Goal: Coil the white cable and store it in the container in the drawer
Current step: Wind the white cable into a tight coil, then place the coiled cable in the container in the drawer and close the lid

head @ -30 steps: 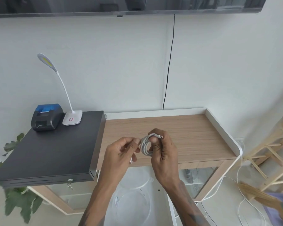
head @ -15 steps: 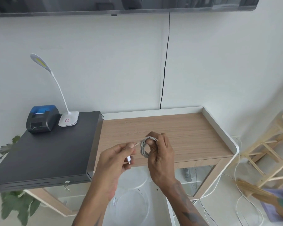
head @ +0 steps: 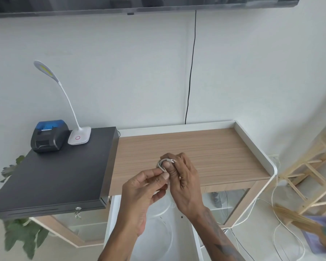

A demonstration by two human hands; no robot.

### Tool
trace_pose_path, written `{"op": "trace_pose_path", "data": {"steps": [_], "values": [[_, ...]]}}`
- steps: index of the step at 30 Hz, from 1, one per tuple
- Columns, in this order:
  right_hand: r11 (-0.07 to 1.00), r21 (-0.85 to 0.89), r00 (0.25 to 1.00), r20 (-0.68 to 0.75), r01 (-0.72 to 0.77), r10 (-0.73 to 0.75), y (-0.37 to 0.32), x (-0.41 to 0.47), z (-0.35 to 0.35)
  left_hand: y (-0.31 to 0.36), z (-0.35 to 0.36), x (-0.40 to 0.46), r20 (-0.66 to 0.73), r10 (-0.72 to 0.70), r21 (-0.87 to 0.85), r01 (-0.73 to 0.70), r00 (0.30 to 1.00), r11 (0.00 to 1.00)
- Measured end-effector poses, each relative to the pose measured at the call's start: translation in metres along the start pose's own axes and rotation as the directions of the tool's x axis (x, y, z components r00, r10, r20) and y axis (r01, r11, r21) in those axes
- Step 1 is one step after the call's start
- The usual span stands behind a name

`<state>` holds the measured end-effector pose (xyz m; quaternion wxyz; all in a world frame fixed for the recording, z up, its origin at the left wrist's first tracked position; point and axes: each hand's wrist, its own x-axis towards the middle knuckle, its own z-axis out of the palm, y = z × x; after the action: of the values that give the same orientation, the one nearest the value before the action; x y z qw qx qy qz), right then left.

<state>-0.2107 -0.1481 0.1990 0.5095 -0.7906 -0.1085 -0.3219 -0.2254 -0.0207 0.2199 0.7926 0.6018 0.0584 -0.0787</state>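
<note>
The white cable (head: 161,162) is wound into a small coil that I hold over the front of the wooden desk top (head: 205,147). My right hand (head: 183,178) grips the coil, with one metal plug end sticking out above its fingers. My left hand (head: 145,187) pinches the coil's lower left side with thumb and forefinger. Below my hands the white drawer (head: 179,228) stands pulled out, and round clear containers (head: 158,236) lie in it, partly hidden by my arms.
A black cash box (head: 55,176) covers the desk's left part, carrying a small black and blue printer (head: 48,136) and a white desk lamp (head: 79,137). A black wire (head: 191,72) runs down the wall. Wooden racks (head: 312,176) and loose white cords (head: 282,236) are at the right; plant leaves (head: 21,234) at the left.
My left hand has closed in on the coil and now pinches it. Both hands have shifted a little toward the desk's front edge; the loose end is no longer hanging free.
</note>
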Motion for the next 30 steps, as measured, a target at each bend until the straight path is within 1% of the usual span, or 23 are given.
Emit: {"op": "trace_pose_path", "data": {"steps": [3, 6, 7, 10, 11, 12, 13, 15, 16, 17, 18, 19, 20, 21, 23, 24, 25, 26, 27, 28, 30], "values": [[0.998, 0.052, 0.999, 0.012, -0.036, 0.035, 0.001, -0.003, -0.002, -0.006, 0.001, 0.003, -0.018, 0.113, 0.047, -0.112, 0.993, 0.993], [0.989, 0.091, 0.992, 0.039, -0.119, 0.116, 0.004, -0.009, -0.004, -0.012, -0.001, 0.005, 0.007, 0.137, 0.021, -0.137, 0.991, 0.99], [0.985, 0.099, 0.989, 0.053, -0.141, 0.136, 0.004, -0.01, -0.004, -0.013, -0.002, 0.006, 0.001, 0.141, 0.036, -0.141, 0.99, 0.989], [0.974, 0.111, 0.976, 0.115, -0.199, 0.186, 0.003, -0.017, -0.003, -0.019, -0.003, 0.009, -0.055, 0.202, 0.19, -0.189, 0.978, 0.963], [0.971, 0.111, 0.973, 0.122, -0.211, 0.197, 0.003, -0.018, -0.003, -0.021, -0.001, 0.009, -0.072, 0.242, 0.274, -0.214, 0.968, 0.938], [0.97, 0.114, 0.972, 0.123, -0.213, 0.199, 0.002, -0.019, -0.003, -0.024, 0.0, 0.009, -0.083, 0.297, 0.379, -0.245, 0.951, 0.892], [0.972, 0.122, 0.975, 0.129, -0.198, 0.183, 0.001, -0.02, -0.002, -0.027, 0.001, 0.009, -0.083, 0.366, 0.499, -0.28, 0.927, 0.82], [0.988, 0.117, 0.985, 0.154, -0.103, 0.084, -0.002, -0.024, 0.0, -0.03, -0.001, 0.011, -0.05, 0.504, 0.72, -0.319, 0.862, 0.616], [0.992, 0.111, 0.985, 0.169, -0.063, 0.043, -0.003, -0.027, 0.002, -0.03, -0.004, 0.013, -0.038, 0.525, 0.78, -0.304, 0.85, 0.547], [0.991, 0.117, 0.983, 0.18, -0.064, 0.042, -0.003, -0.029, 0.003, -0.028, -0.007, 0.015, -0.036, 0.506, 0.806, -0.275, 0.862, 0.525], [0.987, 0.129, 0.98, 0.185, -0.096, 0.071, -0.002, -0.03, 0.004, -0.026, -0.01, 0.015, -0.037, 0.45, 0.802, -0.242, 0.892, 0.545], [0.982, 0.137, 0.978, 0.181, -0.131, 0.105, 0.0, -0.031, 0.003, -0.024, -0.012, 0.015, -0.034, 0.358, 0.771, -0.204, 0.933, 0.604], [0.976, 0.14, 0.975, 0.171, -0.167, 0.142, 0.002, -0.03, 0.003, -0.022, -0.013, 0.014, -0.024, 0.247, 0.714, -0.156, 0.969, 0.683], [0.968, 0.142, 0.97, 0.164, -0.205, 0.181, 0.005, -0.03, 0.001, -0.021, -0.015, 0.012, -0.004, 0.139, 0.646, -0.104, 0.99, 0.756], [0.941, 0.171, 0.951, 0.157, -0.293, 0.267, 0.012, -0.029, -0.003, -0.019, -0.017, 0.008, 0.069, -0.065, 0.47, 0.025, 0.995, 0.883], [0.922, 0.193, 0.937, 0.163, -0.337, 0.308, 0.016, -0.029, -0.005, -0.019, -0.019, 0.007, 0.111, -0.15, 0.336, 0.105, 0.982, 0.936], [0.902, 0.219, 0.924, 0.18, -0.372, 0.337, 0.019, -0.028, -0.008, -0.021, -0.02, 0.007, 0.137, -0.21, 0.174, 0.185, 0.968, 0.967], [0.884, 0.248, 0.913, 0.205, -0.396, 0.352, 0.02, -0.027, -0.009, -0.024, -0.023, 0.008, 0.149, -0.251, 0.011, 0.252, 0.956, 0.968], [0.869, 0.274, 0.905, 0.232, -0.411, 0.355, 0.021, -0.026, -0.01, -0.026, -0.025, 0.009, 0.151, -0.278, -0.115, 0.296, 0.949, 0.948], [0.859, 0.288, 0.898, 0.258, -0.423, 0.356, 0.022, -0.026, -0.011, -0.03, -0.027, 0.009, 0.142, -0.292, -0.191, 0.316, 0.946, 0.929], [0.843, 0.294, 0.879, 0.31, -0.451, 0.363, 0.022, -0.027, -0.009, -0.039, -0.029, 0.011, 0.08, -0.282, -0.249, 0.293, 0.956, 0.923]]}}
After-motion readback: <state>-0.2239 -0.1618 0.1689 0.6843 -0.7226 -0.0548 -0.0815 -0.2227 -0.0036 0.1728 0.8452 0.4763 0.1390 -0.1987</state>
